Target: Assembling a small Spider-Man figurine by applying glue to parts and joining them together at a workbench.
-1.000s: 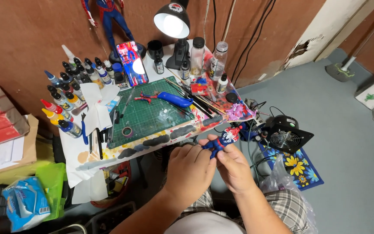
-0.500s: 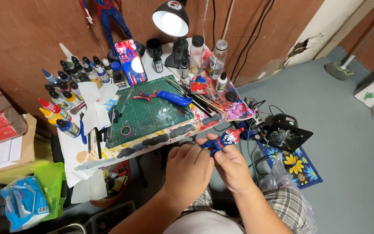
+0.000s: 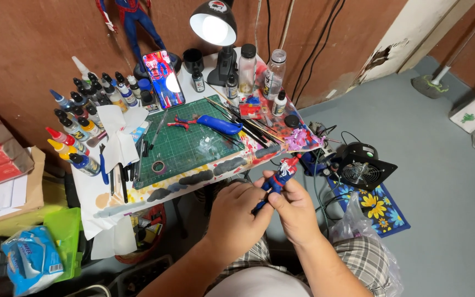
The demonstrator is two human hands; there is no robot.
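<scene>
Both hands meet in front of the small work table. My left hand (image 3: 236,212) and my right hand (image 3: 295,206) together grip a small red and blue action figure (image 3: 277,177), its head pointing up and to the right. The figure hovers just off the table's near right corner, above my lap. On the table lies a green cutting mat (image 3: 185,146) with a blue-handled knife (image 3: 219,125) and red pliers (image 3: 182,121) at its far edge.
Rows of paint bottles (image 3: 81,118) line the table's left side, next to white paper towels (image 3: 117,136). A lit desk lamp (image 3: 214,25), a phone (image 3: 164,78) and taller bottles stand at the back. A black fan (image 3: 361,168) and cables sit on the floor at right.
The view has shifted slightly. My hands stay together on the figure, turning it a little in place.
</scene>
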